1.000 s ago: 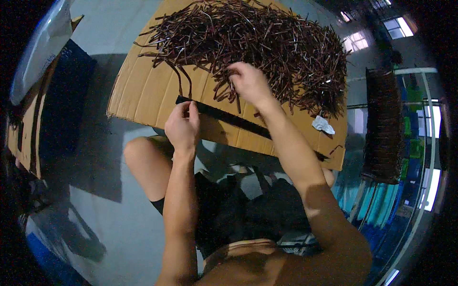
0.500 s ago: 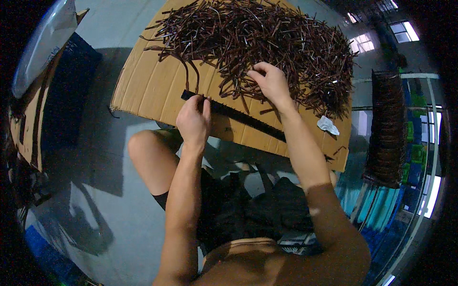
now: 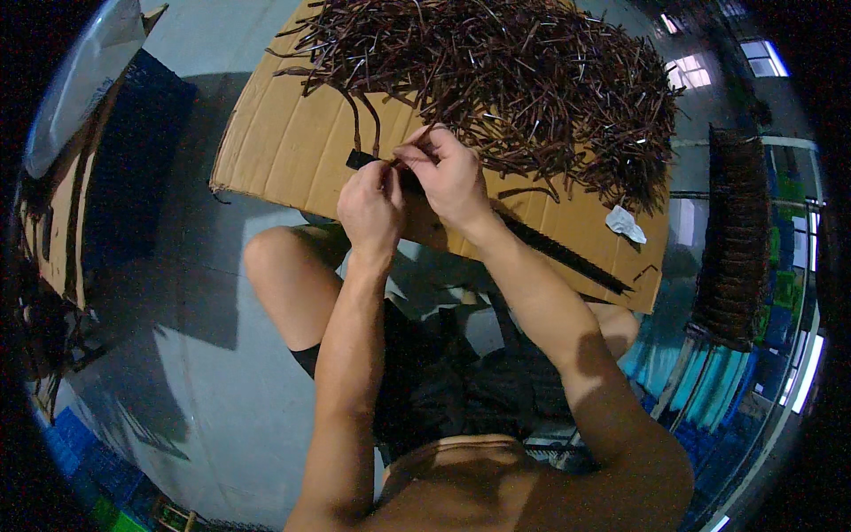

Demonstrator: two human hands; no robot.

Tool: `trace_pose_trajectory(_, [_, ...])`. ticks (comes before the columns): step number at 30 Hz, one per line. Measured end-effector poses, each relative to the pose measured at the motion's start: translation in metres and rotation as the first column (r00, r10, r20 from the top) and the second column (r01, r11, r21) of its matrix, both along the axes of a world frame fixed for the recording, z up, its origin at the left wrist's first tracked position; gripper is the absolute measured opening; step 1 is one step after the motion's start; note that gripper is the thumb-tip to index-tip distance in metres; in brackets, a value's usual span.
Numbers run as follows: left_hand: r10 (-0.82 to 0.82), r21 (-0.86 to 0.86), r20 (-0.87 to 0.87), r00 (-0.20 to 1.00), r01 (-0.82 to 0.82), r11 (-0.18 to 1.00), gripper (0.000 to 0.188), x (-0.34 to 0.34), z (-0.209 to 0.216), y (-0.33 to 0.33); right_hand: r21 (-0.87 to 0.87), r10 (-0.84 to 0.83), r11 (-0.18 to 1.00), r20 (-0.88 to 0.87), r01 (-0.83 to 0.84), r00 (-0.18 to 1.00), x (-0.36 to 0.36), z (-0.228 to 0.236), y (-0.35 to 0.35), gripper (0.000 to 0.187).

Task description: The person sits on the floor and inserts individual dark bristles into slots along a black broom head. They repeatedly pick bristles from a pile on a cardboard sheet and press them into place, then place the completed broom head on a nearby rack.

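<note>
A long black toothed strip (image 3: 558,253) lies slantwise along the near edge of the cardboard. My left hand (image 3: 370,208) is closed in a pinch over it, close to its left end. Beside it my right hand (image 3: 448,177) pinches a thin brown wire-like piece (image 3: 429,133), its fingertips almost touching those of the left. Two brown wire-like pieces (image 3: 375,126) stand up from the strip's left end. Behind the hands spreads a large heap of such brown pieces (image 3: 505,80). The fingers partly hide the strip.
The flattened cardboard sheet (image 3: 275,151) bears everything. A crumpled white paper (image 3: 626,224) lies at its right side. To the right a rack holds a dark bundle of brown strands (image 3: 731,239). A dark blue box (image 3: 142,160) stands to the left on the grey floor.
My right hand has come from the heap leftward and nearer, up to my left hand, with a brown piece in its fingers. The left hand stays at the strip.
</note>
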State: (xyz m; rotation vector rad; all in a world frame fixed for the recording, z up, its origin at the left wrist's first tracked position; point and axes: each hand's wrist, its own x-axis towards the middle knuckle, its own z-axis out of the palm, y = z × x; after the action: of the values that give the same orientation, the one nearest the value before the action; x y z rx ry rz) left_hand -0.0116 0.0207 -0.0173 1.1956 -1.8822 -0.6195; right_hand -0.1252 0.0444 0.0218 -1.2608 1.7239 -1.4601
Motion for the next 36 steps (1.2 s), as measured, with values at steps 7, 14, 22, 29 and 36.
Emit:
trace_pose_trajectory(7, [0.003, 0.056, 0.015, 1.0, -0.004, 0.998, 0.014, 0.001, -0.001, 0.0, 0.086, -0.067, 0.994, -0.022, 0.069, 0.998, 0.002, 0.007, 0.004, 0.01])
trace_pose_trajectory(14, [0.025, 0.114, 0.004, 1.0, -0.025, 0.993, 0.015, 0.0, 0.004, 0.002, 0.068, 0.038, 0.998, -0.426, -0.01, 0.904, 0.006, 0.021, 0.0, 0.02])
trace_pose_trajectory(22, [0.076, 0.25, -0.023, 0.997, -0.068, 0.966, 0.02, 0.004, 0.014, 0.001, 0.62, 0.403, 0.764, -0.674, 0.178, 0.618, -0.114, 0.028, 0.021, 0.024])
trace_pose_trajectory(29, [-0.071, 0.183, 0.011, 0.997, 0.068, 0.981, 0.02, 0.001, 0.008, 0.007, 0.603, 0.421, 0.783, -0.695, 0.152, 0.583, -0.131, 0.022, 0.042, 0.012])
trace_pose_trajectory(36, [-0.045, 0.196, -0.079, 0.996, 0.06, 0.979, 0.02, -0.001, 0.01, 0.006, 0.52, 0.377, 0.82, -0.806, 0.239, 0.457, -0.126, 0.012, 0.047, 0.01])
